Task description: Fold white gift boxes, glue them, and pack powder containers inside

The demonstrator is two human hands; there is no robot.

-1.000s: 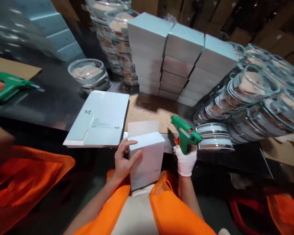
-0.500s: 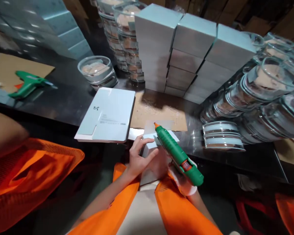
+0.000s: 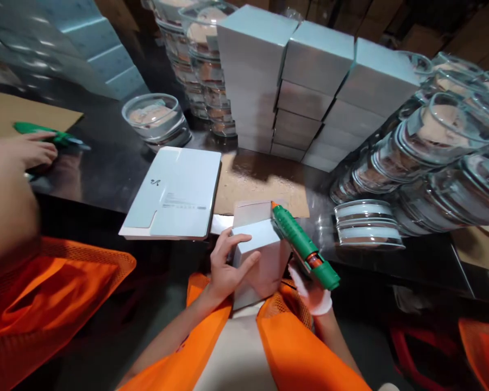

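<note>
While the bare left hand [image 3: 227, 266] grips the left side of a small white box [image 3: 258, 258], with the fingers curled on its top edge and the thumb on its near face, the box stands at the near edge of the dark table [image 3: 106, 174], just in front of the person's body. Its rear flap stands open and upright. The right hand [image 3: 312, 288], in a white glove, is closed around the handle of a green glue gun [image 3: 303, 247]. The gun is tilted, and its orange nozzle points at the far right corner of the box, at the base of the flap; whether it touches the card cannot be told.

To the left of the box, a flat folded carton [image 3: 173, 193] lies on the table, and behind the box lies a brown cardboard sheet [image 3: 261, 182]. Farther back stands a stack of white boxes [image 3: 309, 81], with glass bowls [image 3: 432, 157] piled to the right and one single glass bowl [image 3: 152, 117] to the left. At the far left, another person's hand [image 3: 22, 152] rests on a second green glue gun [image 3: 49, 136]. Both people wear orange vests.
</note>
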